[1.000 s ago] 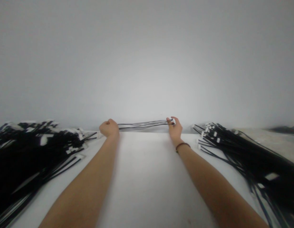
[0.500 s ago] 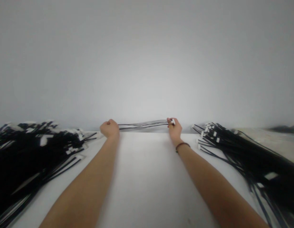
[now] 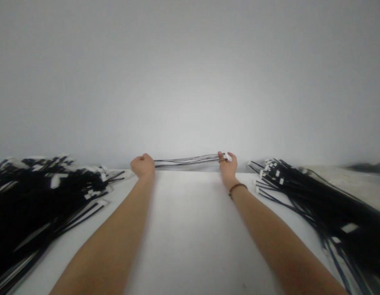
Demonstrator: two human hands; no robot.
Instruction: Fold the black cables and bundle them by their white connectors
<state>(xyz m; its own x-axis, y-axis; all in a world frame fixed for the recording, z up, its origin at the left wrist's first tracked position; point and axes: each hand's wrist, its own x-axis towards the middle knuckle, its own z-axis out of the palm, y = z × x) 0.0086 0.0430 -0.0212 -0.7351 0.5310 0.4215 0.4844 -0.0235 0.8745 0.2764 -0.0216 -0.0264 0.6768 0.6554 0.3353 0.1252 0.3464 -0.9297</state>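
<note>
Several thin dark wires (image 3: pixel 186 161) stretch almost level between my two hands, above the far edge of the white table. Their left end disappears into my left hand (image 3: pixel 142 165), which is closed in a fist around them. At the right end, small white connectors (image 3: pixel 225 156) lie at the fingers of my right hand (image 3: pixel 228 164). That hand holds the wire ends, with its thumb and a finger raised to either side of the connectors. A dark beaded bracelet circles the right wrist.
On the left of the white table (image 3: pixel 190 229) lies a large heap of black cables (image 3: pixel 32 209) with white connectors. Another black cable bundle (image 3: pixel 319 196) spreads over the right side, beside clear plastic (image 3: pixel 346 180). A pale wall (image 3: pixel 190 82) stands behind.
The fingers of my right hand have loosened and spread around the connectors, and that hand has shifted slightly right. My left hand has barely moved, still closed on the wires.
</note>
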